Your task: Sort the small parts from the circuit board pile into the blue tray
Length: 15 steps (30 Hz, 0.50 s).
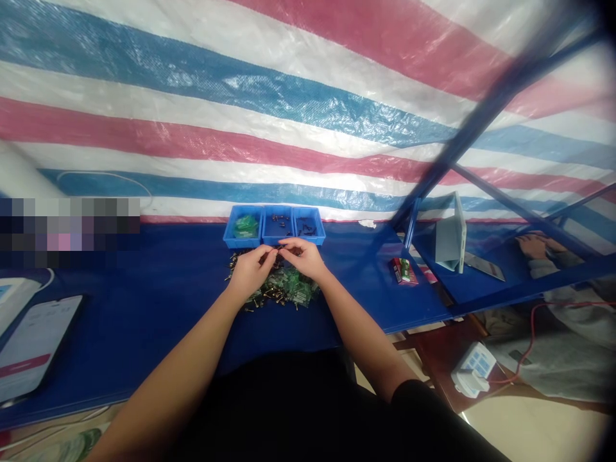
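Blue table (144, 308), mid-frame: both grips pinched one tiny part together, left hand (250, 269) and right hand (304, 258). Steady fingertips over the pile (283, 290) seemed smartest.

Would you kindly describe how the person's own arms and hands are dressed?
Both forearms are bare. The left hand and right hand wear no gloves, and no rings or watch show. A black sleeve begins near the right elbow; the top is black too.
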### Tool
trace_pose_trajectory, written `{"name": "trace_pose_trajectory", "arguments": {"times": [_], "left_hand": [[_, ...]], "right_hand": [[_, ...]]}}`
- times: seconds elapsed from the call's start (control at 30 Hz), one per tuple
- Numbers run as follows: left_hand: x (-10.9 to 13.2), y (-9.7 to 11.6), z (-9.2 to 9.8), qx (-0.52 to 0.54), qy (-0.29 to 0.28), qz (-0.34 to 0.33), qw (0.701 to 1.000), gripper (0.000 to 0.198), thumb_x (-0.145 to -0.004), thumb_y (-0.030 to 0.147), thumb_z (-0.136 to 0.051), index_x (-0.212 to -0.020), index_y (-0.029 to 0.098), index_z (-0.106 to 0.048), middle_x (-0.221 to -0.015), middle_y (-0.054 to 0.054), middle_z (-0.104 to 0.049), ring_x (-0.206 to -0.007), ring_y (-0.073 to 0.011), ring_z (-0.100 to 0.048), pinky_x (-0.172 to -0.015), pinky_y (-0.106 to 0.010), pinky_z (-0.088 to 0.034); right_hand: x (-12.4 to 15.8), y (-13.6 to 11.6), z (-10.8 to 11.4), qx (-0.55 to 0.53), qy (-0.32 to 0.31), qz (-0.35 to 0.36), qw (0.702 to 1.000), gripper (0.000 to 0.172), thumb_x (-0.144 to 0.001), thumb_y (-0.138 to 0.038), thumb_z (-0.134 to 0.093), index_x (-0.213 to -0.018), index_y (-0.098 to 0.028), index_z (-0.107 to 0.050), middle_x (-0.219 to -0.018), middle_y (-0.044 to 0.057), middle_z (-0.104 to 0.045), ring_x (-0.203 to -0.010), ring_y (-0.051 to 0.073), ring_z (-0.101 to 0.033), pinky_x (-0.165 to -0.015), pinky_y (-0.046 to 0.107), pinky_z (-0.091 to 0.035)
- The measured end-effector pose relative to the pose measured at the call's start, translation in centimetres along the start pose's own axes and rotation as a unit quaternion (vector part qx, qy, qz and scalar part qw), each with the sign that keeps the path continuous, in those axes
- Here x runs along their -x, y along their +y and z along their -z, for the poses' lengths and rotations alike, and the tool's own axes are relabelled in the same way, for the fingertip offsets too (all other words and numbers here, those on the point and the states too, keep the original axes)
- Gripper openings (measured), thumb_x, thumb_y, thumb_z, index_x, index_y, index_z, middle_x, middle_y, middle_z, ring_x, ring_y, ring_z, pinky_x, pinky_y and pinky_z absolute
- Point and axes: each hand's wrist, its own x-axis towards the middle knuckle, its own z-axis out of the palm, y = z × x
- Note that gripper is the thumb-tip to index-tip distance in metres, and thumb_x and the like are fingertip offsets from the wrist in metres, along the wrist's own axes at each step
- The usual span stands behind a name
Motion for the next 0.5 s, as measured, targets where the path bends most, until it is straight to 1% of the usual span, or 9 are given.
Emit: {"name": "trace_pose_trajectory", "arguments": {"times": [0.07, 0.2, 0.27, 0.4, 0.5], "left_hand": [[0.0, 0.0, 0.0, 0.004, -0.005, -0.004, 1.000, 0.034, -0.093, 0.046, -0.044, -0.093, 0.020, -0.066, -0.071, 0.001, -0.067, -0.059, -0.0120, -0.057, -0.060, -0.022, -0.040], [0.1, 0.0, 0.0, 0.005, -0.004, -0.001, 1.000, 0.035, -0.093, 0.047, -0.043, -0.092, 0.020, -0.066, -0.072, 0.000, -0.067, -0.059, -0.0122, -0.056, -0.059, -0.023, -0.041], [0.1, 0.0, 0.0, 0.010, 0.000, 0.004, 1.000, 0.034, -0.093, 0.047, -0.044, -0.094, 0.021, -0.065, -0.075, 0.000, -0.068, -0.059, -0.0120, -0.057, -0.060, -0.023, -0.042], [0.2, 0.1, -0.1, 0.041, -0.003, 0.002, 0.999, 0.034, -0.092, 0.047, -0.045, -0.104, 0.022, -0.065, -0.080, -0.001, -0.069, -0.065, -0.0135, -0.061, -0.064, -0.023, -0.046], [0.2, 0.0, -0.2, 0.046, -0.015, -0.011, 0.999, 0.035, -0.091, 0.046, -0.046, -0.110, 0.023, -0.065, -0.078, -0.001, -0.068, -0.062, -0.0130, -0.059, -0.064, -0.023, -0.046]], "right_hand": [[0.0, -0.2, 0.0, 0.008, -0.002, 0.012, 1.000, 0.034, -0.083, -0.041, -0.061, -0.109, -0.020, -0.069, -0.086, 0.004, -0.070, -0.065, 0.013, -0.058, -0.063, 0.026, -0.048], [0.1, -0.7, 0.1, 0.054, -0.006, 0.047, 0.997, 0.029, -0.085, -0.041, -0.059, -0.100, -0.020, -0.071, -0.092, 0.005, -0.071, -0.072, 0.015, -0.061, -0.068, 0.027, -0.048], [0.2, -1.0, 0.2, 0.078, -0.023, 0.057, 0.995, 0.028, -0.086, -0.041, -0.057, -0.096, -0.020, -0.072, -0.092, 0.005, -0.071, -0.074, 0.016, -0.061, -0.069, 0.027, -0.048], [0.2, -1.2, 0.1, 0.092, -0.046, 0.053, 0.993, 0.032, -0.089, -0.044, -0.052, -0.086, -0.019, -0.071, -0.084, 0.004, -0.069, -0.073, 0.016, -0.059, -0.068, 0.026, -0.046], [0.2, -1.0, 0.2, 0.065, -0.052, 0.031, 0.996, 0.037, -0.089, -0.048, -0.051, -0.080, -0.018, -0.069, -0.074, 0.002, -0.065, -0.069, 0.015, -0.056, -0.065, 0.025, -0.045]]}}
